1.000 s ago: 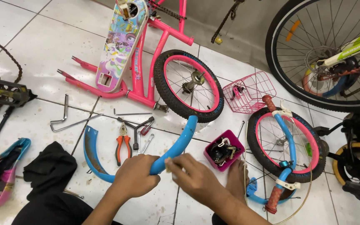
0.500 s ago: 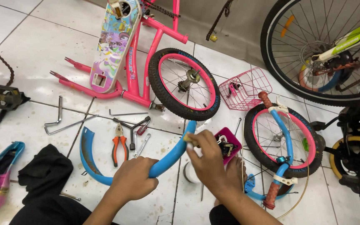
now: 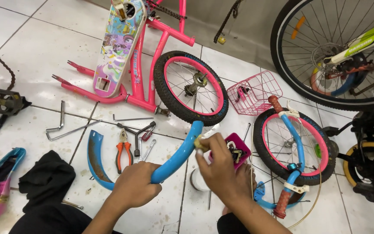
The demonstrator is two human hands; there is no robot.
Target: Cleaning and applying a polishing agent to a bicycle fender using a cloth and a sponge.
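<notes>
Fender: we see a curved blue mudguard held low in the middle of the view, above the white tiled floor, its upper end rising toward the small pink-rimmed wheel.
Left hand: our left hand is closed around the lower part of the blue mudguard, fingers wrapped over it.
Right hand: our right hand is closed, its fingertips pinching a small pale piece pressed against the mudguard near its upper end; we cannot tell what that piece is.
Second fender: another blue mudguard, rusty on its inner face, lies on the tiles just left of the left hand.
Tools: orange-handled pliers lie beside that second mudguard, with hex keys and a wrench spread on the tiles farther left and above.
Parts tray: a small magenta box of dark metal bits sits just right of the right hand.
Frame: a pink child's bicycle frame with a colourful chain guard lies at the top, touching the pink-rimmed wheel.
Basket: a pink wire basket stands right of that wheel.
Other wheel: a second small wheel lies at right with blue handlebars across it.
Cloth: a black cloth lies at lower left.
</notes>
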